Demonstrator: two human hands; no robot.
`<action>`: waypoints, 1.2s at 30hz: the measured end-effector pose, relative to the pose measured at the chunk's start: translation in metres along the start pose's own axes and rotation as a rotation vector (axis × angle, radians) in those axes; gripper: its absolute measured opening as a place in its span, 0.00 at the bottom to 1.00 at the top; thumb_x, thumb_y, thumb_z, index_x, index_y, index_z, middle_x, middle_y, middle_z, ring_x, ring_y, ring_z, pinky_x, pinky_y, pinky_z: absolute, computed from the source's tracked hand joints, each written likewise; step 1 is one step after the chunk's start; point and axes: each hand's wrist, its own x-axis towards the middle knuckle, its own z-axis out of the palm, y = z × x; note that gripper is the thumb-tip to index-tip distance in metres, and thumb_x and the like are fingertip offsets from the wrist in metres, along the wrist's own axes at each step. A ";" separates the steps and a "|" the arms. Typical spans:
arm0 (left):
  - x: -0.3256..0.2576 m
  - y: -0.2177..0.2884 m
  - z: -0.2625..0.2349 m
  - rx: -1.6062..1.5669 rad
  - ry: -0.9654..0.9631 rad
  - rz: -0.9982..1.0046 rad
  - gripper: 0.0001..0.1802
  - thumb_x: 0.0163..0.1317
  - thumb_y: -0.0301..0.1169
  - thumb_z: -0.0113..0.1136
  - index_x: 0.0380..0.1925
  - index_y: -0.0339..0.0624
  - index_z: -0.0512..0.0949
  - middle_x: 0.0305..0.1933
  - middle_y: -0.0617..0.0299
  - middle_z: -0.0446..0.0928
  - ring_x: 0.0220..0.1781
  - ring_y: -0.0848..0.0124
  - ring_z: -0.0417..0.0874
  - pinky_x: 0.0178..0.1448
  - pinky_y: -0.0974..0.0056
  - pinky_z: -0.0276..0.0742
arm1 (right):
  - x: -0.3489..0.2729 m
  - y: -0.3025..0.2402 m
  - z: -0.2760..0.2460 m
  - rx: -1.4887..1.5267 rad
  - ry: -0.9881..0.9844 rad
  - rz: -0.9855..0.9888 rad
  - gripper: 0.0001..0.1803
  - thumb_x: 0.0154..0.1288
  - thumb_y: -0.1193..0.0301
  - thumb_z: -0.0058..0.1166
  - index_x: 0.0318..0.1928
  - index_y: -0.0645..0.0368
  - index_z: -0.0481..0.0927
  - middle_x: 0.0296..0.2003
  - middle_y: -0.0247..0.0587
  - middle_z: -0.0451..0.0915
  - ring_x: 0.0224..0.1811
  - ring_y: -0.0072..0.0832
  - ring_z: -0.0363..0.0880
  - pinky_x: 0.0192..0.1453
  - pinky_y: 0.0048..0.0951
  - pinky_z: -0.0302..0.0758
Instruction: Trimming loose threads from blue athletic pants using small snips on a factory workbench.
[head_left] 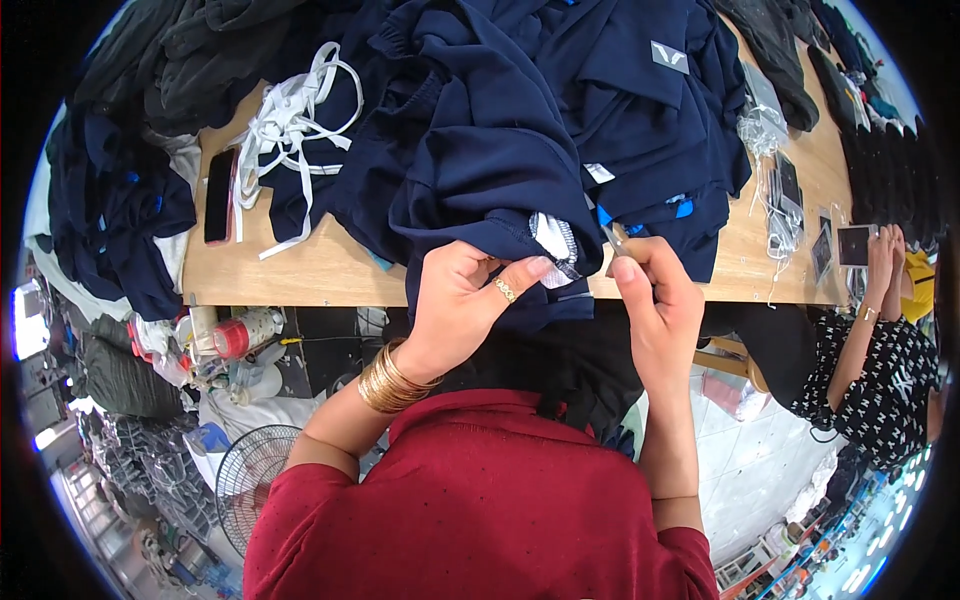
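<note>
At the table's near edge, my left hand pinches the hem of a navy garment between thumb and fingers. The hem is turned to show a white inner piece with dark overlock stitching. Just right of it, my right hand is closed around small metal thread snips, mostly covered by the fingers. Their blade end points up toward the garment, close to the white piece. More navy garments with bright blue bits and a grey reflective patch lie beyond.
White cords lie tangled left of the garment, beside a phone. Dark clothes are heaped at the far left. Clear plastic-wrapped items lie on the right of the wooden table. Another person holds a device at right; a fan stands lower left.
</note>
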 end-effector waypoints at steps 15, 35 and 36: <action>-0.015 -0.024 -0.006 -0.081 -0.070 -0.270 0.12 0.62 0.30 0.56 0.42 0.34 0.76 0.36 0.66 0.78 0.37 0.81 0.75 0.43 0.72 0.71 | 0.005 0.011 0.022 -0.004 -0.110 -0.099 0.12 0.50 0.74 0.63 0.37 0.61 0.78 0.30 0.37 0.79 0.32 0.22 0.76 0.38 0.23 0.70; 0.022 0.013 0.010 1.154 0.094 0.440 0.25 0.44 0.19 0.60 0.47 0.39 0.71 0.52 0.54 0.69 0.57 0.58 0.67 0.61 0.59 0.60 | 0.028 0.044 0.027 0.451 -0.120 -0.105 0.09 0.62 0.70 0.53 0.38 0.63 0.72 0.32 0.32 0.74 0.37 0.16 0.70 0.43 0.21 0.68; 0.027 0.006 0.005 1.155 0.069 0.410 0.26 0.43 0.18 0.60 0.47 0.39 0.71 0.52 0.54 0.69 0.56 0.58 0.67 0.62 0.59 0.59 | 0.027 0.043 0.024 0.538 -0.149 -0.101 0.09 0.62 0.70 0.53 0.37 0.63 0.72 0.31 0.29 0.72 0.36 0.15 0.68 0.43 0.19 0.67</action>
